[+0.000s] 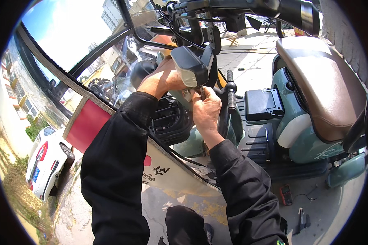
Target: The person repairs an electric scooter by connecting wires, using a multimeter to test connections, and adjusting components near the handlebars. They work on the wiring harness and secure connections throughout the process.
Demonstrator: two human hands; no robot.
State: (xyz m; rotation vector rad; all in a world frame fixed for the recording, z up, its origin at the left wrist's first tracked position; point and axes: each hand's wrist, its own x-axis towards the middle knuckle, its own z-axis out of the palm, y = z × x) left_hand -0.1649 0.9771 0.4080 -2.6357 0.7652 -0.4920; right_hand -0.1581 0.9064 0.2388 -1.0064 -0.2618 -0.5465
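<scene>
A dark rounded lamp-like housing (188,61) with a pale translucent side sits on a bracket below the handlebar of a pale green electric scooter (315,151). My left hand (162,78) reaches up behind the housing's left side, its fingers mostly hidden there. Just under the housing, my right hand (207,108) is closed, thumb and fingers pinched together near the small parts at its base. What they pinch is too small to make out. A black basket (171,122) lies below my left wrist. Beside my right hand stands a black ribbed lever-like grip (231,92).
A clear windshield with a zipped fabric edge (86,92) rises on the left. A brown seat (325,81) and a black box (262,105) on the footboard are to the right. On the ground lie a red multimeter (286,194) and a dark tool (301,222). A white car (47,163) is parked left.
</scene>
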